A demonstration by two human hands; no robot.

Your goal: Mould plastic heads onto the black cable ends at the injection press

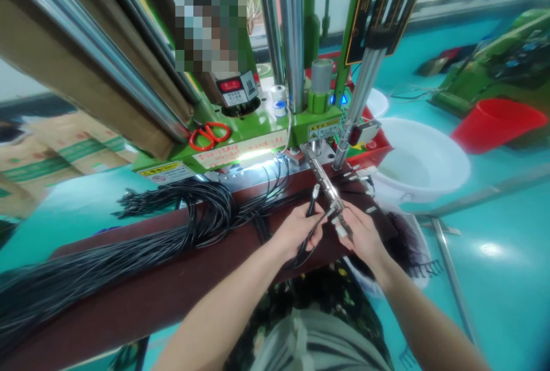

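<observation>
Black cables (129, 253) are stretching along the brown table (172, 291), in front of the green machine (301, 124) and out to its left, with some looping close to its front edge. Red-orange scissors (209, 135) are resting on the machine's left part. In front of the machine, the left hand (298, 232) is grasping a cable end (313, 202) between thumb and fingers, and the right hand (360, 233) is gripping the near end of a metal bar (323, 178), which is slanting toward the machine. Right of the machine, a white basin (423, 159) and a red bucket (498, 127) are standing.
</observation>
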